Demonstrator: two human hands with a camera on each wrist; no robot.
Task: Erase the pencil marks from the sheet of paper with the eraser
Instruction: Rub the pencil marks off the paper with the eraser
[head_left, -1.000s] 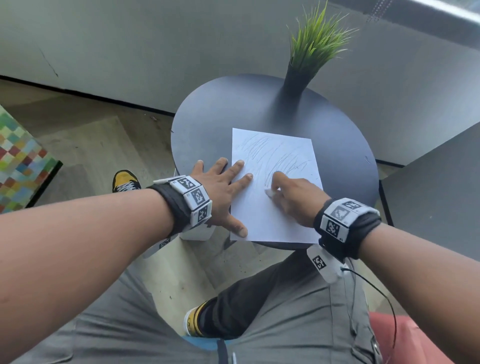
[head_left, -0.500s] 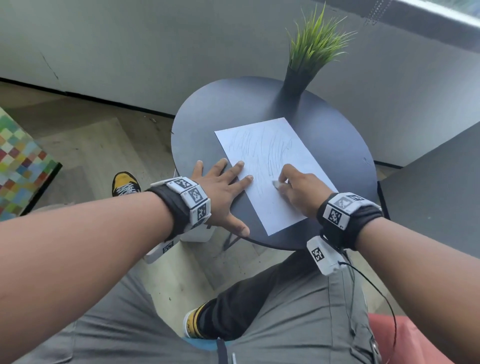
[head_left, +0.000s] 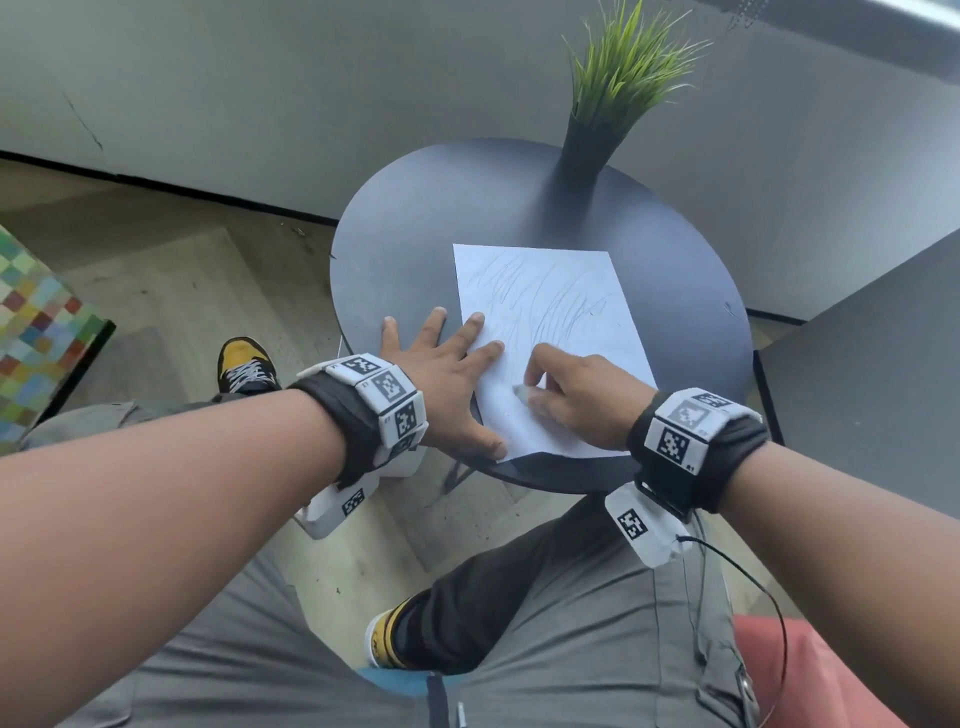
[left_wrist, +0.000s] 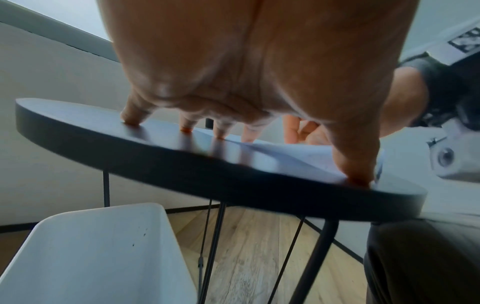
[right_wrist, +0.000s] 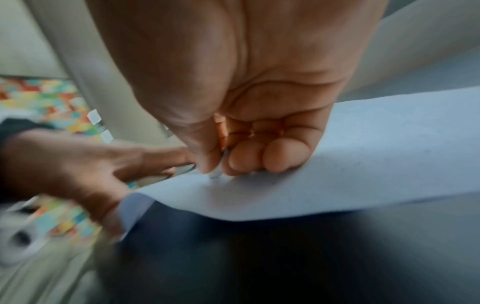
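Two hands at work on one round table (head_left: 405, 228), listed near to far.

Nearest: grey trousers, a red cushion at lower right, a yellow-and-black shoe on wood floor.

Right hand (head_left: 582, 400): fingers curled, pinching eraser (head_left: 520, 391) between thumb and fingertips; eraser tip touching sheet (head_left: 550, 322) near its near-left part. In right wrist view, only a pale sliver of eraser (right_wrist: 217, 172) showing below the thumb, pressed on paper.

Left hand (head_left: 441, 374): flat, fingers straight and spread, gripping nothing; two fingertips and thumb pressing the sheet's left edge, the other fingers on bare table. Left wrist view confirms fingertips (left_wrist: 130, 121) down on the tabletop.

Sheet: lying flat on the table, near corner reaching almost to the table's near rim.

Progress, as judged: near part of sheet around the eraser looking blank or only faintly marked; pencil marks (head_left: 545, 301) plainly remaining across the middle and far half. Roughly an early-to-middle stage; most scribble left to rub out.

Containers:
- White bin (left_wrist: 98, 253) under the table on the left; inside apparently bare but for a few dark specks.
- Dark vase (head_left: 584, 150) at the table's far edge, well apart from the sheet, holding a tuft of green grass (head_left: 628, 57).

Farthest: grey wall.
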